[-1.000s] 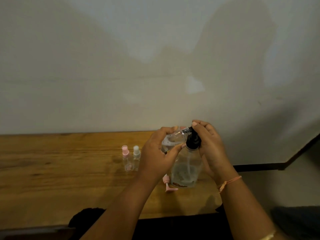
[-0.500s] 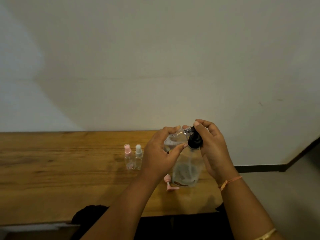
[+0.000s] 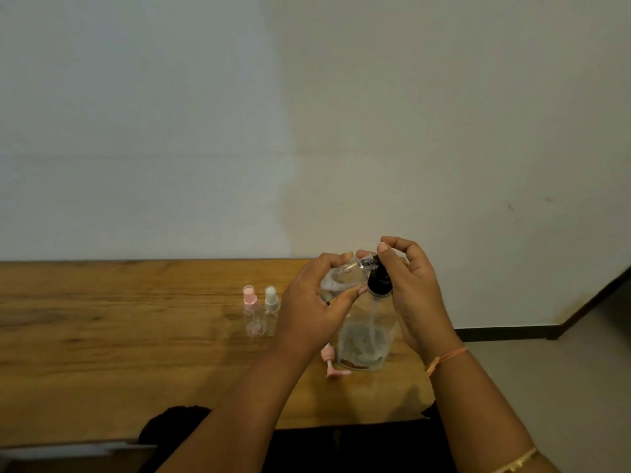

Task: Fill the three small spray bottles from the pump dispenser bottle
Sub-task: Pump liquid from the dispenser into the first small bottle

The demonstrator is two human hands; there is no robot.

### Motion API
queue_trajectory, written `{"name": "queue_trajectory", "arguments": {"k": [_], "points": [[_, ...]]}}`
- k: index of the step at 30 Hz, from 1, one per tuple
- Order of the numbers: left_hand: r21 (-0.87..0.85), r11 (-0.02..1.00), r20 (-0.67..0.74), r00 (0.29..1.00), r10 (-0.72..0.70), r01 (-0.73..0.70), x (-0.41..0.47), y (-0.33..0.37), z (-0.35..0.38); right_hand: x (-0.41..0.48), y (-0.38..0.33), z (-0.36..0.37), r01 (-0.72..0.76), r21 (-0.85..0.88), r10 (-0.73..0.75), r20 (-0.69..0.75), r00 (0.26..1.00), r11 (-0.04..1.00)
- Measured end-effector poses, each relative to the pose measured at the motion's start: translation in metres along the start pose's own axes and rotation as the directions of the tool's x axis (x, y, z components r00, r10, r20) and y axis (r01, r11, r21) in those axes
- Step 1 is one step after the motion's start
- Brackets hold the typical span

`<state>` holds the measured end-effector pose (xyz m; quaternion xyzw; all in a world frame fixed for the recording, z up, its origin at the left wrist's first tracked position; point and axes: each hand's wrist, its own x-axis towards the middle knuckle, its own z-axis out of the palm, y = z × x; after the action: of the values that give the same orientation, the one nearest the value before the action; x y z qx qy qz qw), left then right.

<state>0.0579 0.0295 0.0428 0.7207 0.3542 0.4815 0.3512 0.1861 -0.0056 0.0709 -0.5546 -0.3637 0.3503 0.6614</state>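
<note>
A clear pump dispenser bottle (image 3: 367,339) with a black pump head (image 3: 379,279) stands on the wooden table (image 3: 119,336). My left hand (image 3: 314,308) grips a small clear spray bottle (image 3: 345,276), tilted with its open neck against the pump nozzle. My right hand (image 3: 415,295) curls over the black pump head, fingertips on top. Two more small spray bottles stand upright to the left, one with a pink cap (image 3: 252,310), one with a white cap (image 3: 271,308). A pink spray top (image 3: 332,363) lies on the table by the dispenser's base.
A pale wall rises right behind the table. The table's right end stops just past the dispenser, with grey floor (image 3: 563,387) and a dark skirting board (image 3: 512,333) beyond. Dark clothing shows below the front edge.
Both hands and the bottles keep the same pose. The shadow on the wall has shifted, and the view has drifted slightly.
</note>
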Motion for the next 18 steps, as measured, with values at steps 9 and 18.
{"name": "queue_trajectory", "arguments": {"k": [9, 18], "points": [[-0.055, 0.998, 0.0, 1.0, 0.015, -0.015, 0.0007, 0.0048, -0.0032, -0.0016, 0.0016, 0.0044, 0.006, 0.024, -0.005, -0.054, 0.999, 1.0], [-0.017, 0.999, 0.007, 1.0, -0.028, 0.028, -0.0001, 0.0027, 0.0012, 0.0001, -0.0002, -0.0008, 0.038, -0.028, -0.038, -0.021, 0.999, 0.999]]}}
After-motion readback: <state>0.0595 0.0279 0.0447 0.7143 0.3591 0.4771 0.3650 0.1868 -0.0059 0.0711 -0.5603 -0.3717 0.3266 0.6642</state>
